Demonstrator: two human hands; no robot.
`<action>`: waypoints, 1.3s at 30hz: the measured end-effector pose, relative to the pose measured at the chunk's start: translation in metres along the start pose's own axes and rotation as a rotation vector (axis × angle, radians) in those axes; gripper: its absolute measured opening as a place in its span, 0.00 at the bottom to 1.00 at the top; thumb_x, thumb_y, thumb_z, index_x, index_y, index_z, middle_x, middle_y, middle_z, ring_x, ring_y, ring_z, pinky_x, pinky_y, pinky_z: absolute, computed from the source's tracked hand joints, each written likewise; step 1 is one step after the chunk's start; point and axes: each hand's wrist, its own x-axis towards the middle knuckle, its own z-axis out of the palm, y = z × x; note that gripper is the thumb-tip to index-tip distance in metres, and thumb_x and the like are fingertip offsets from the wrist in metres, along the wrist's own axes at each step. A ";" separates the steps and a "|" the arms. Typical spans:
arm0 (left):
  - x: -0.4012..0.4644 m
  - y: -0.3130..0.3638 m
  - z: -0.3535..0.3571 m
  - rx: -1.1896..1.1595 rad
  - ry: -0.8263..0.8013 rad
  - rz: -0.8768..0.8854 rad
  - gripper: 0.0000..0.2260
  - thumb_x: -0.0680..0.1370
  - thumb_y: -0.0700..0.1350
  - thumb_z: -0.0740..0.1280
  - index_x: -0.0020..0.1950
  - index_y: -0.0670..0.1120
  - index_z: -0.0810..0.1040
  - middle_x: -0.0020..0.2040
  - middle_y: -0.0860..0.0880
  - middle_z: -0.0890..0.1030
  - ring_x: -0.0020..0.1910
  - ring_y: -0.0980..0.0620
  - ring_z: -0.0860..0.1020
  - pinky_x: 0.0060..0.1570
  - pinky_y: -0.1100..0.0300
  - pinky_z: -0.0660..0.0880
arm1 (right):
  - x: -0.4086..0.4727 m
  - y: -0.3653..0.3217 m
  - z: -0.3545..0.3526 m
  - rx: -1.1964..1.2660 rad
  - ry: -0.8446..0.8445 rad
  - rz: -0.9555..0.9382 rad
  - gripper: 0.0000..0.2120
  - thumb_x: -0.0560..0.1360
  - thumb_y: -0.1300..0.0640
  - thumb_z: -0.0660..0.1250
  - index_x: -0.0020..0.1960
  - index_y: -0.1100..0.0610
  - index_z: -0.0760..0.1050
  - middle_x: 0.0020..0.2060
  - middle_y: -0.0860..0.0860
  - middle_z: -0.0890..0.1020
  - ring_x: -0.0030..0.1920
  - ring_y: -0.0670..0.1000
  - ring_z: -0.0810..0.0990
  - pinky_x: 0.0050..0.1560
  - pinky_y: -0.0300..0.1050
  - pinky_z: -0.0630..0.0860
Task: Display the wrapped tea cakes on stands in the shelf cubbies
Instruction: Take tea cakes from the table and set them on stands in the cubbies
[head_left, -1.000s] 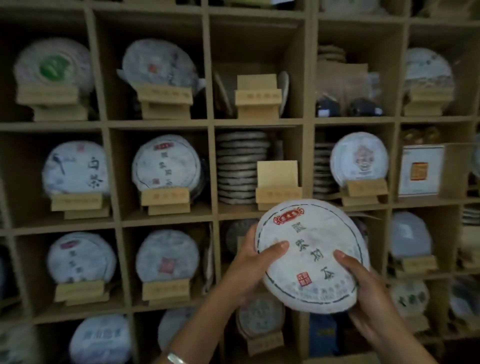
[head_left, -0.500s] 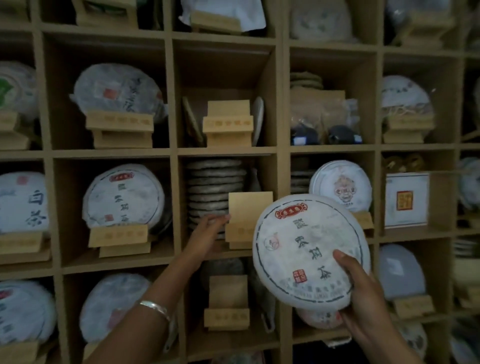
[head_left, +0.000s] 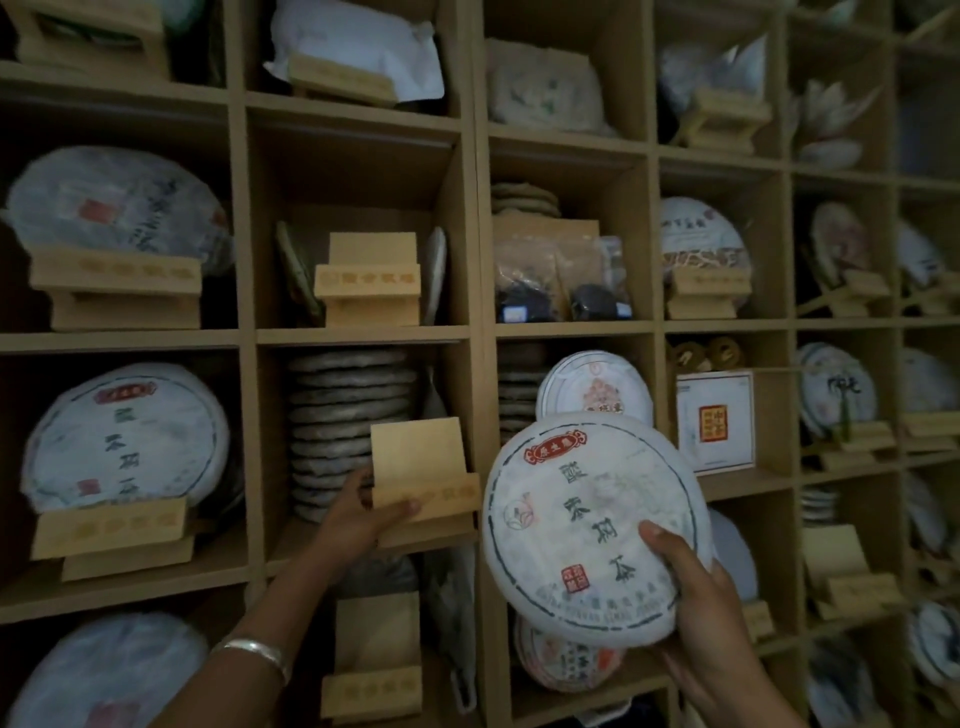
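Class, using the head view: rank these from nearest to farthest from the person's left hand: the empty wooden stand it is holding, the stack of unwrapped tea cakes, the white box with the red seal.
1. Empty wooden stand: gripped by the left hand.
2. Stack of unwrapped tea cakes: same cubby, just above and behind.
3. White box with red seal: two cubbies to the right.

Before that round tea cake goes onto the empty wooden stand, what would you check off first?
1. Stand empty: ok, nothing rests on it.
2. Stand steadied: ok, left hand grips its front ledge.
3. Tea cake held firmly: ok, right hand grips its lower edge, thumb across the wrapper.
4. Label facing out: ok, though tilted.
5. Room in the cubby: cannot tell; a stack of bare cakes fills the space behind the stand.
6. Stand square on the shelf: cannot tell, the hand hides its base.
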 end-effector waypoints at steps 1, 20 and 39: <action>-0.002 0.001 0.000 -0.029 0.007 0.003 0.32 0.69 0.45 0.78 0.69 0.48 0.67 0.57 0.48 0.76 0.52 0.50 0.75 0.49 0.57 0.75 | -0.001 -0.002 0.000 -0.003 -0.003 -0.002 0.14 0.73 0.58 0.68 0.59 0.53 0.79 0.52 0.58 0.85 0.54 0.61 0.83 0.58 0.64 0.77; -0.115 0.043 -0.009 -0.123 -0.254 0.049 0.32 0.62 0.49 0.81 0.61 0.53 0.71 0.52 0.50 0.81 0.48 0.54 0.81 0.36 0.62 0.77 | -0.033 -0.035 0.012 0.035 -0.049 -0.190 0.17 0.75 0.59 0.66 0.64 0.53 0.76 0.55 0.54 0.85 0.53 0.54 0.85 0.49 0.54 0.83; -0.196 0.043 0.006 -0.209 -0.559 0.014 0.35 0.56 0.46 0.80 0.60 0.43 0.71 0.46 0.46 0.86 0.44 0.51 0.84 0.32 0.62 0.77 | -0.048 -0.030 0.020 -0.061 -0.124 -0.321 0.24 0.73 0.58 0.69 0.68 0.51 0.71 0.59 0.53 0.83 0.59 0.54 0.82 0.54 0.57 0.81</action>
